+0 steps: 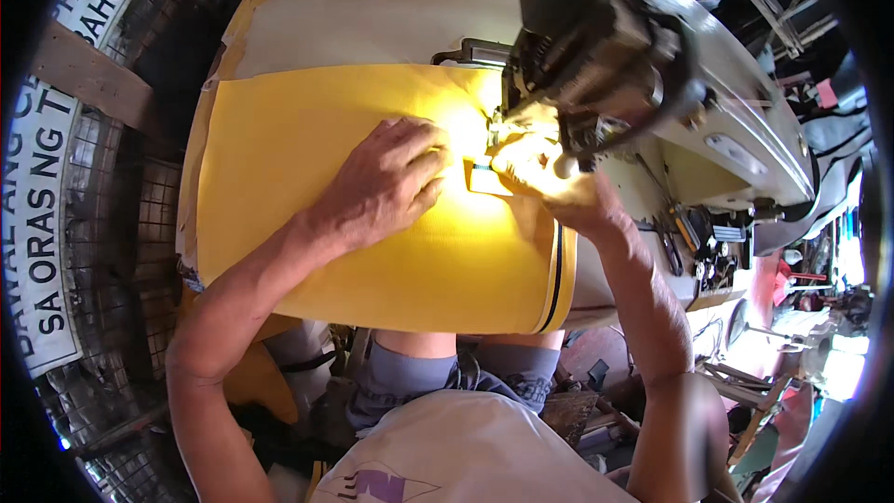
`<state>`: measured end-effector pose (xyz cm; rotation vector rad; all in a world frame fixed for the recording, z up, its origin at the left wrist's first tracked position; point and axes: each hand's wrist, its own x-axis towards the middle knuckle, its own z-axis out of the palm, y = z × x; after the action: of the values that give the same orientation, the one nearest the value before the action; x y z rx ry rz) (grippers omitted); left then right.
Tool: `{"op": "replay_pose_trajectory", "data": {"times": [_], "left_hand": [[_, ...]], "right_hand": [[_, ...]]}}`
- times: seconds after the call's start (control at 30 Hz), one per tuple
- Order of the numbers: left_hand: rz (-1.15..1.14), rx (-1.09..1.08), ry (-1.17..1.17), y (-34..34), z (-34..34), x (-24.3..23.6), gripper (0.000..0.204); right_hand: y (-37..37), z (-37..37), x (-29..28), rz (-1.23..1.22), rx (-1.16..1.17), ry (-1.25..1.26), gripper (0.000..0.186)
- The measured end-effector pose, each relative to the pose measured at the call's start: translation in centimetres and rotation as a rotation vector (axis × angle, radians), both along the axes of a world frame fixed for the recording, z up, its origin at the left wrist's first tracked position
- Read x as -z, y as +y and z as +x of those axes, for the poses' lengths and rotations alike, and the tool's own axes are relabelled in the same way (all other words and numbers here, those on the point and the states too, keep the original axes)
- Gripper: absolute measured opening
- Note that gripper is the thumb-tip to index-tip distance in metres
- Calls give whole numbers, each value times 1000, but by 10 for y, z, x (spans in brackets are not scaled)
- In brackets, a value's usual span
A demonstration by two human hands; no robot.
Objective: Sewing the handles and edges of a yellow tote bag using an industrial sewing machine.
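Note:
A large yellow sheet of fabric-like material (279, 196) is spread across the table of a dark sewing machine (596, 65). My left hand (396, 172) rests on it left of the needle area, fingers bent and a little apart, tips against the sheet. Close by the presser foot (495, 126), my right hand (549, 172) has its fingers drawn together at the edge of a small pale rectangular patch (492, 181) with a dark mark on it. Glare from the lamp washes out those fingertips, so what they pinch is unclear. A black strip (556, 270) runs along the sheet's right edge.
The sheet hangs over the table's front edge above my knees. Tools, including an orange-handled one (687, 228), lie on the right of the table. Wire mesh and lettered signs (45, 224) stand at left. Clutter fills the far right.

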<state>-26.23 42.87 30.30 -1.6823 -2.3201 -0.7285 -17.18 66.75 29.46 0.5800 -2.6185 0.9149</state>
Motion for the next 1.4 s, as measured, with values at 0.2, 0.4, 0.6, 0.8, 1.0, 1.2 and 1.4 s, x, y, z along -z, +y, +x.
{"op": "replay_pose_trajectory", "data": {"times": [0.2, 0.4, 0.6, 0.8, 1.0, 1.2, 1.4], "left_hand": [[80, 27, -67, -4, -3, 6, 21], [124, 9, -151, -2, -7, 8, 21], [141, 15, -167, -2, -8, 8, 20], [124, 14, -137, 0, -7, 7, 22], [36, 80, -19, -1, -1, 4, 30], [7, 163, 1, 7, 7, 4, 32], [-54, 210, -21, 9, 11, 0, 32]], "right_hand": [[-7, -6, -2, -194, 120, -218, 10], [-22, 4, -15, -22, 298, -355, 13], [-28, 4, -20, 531, 163, -12, 16], [-46, 4, -21, -261, 379, -358, 12], [-50, -2, -21, -202, 380, -244, 9], [-48, 2, -17, -162, 350, -212, 7], [-6, 17, -12, 379, 131, 151, 32]]}}
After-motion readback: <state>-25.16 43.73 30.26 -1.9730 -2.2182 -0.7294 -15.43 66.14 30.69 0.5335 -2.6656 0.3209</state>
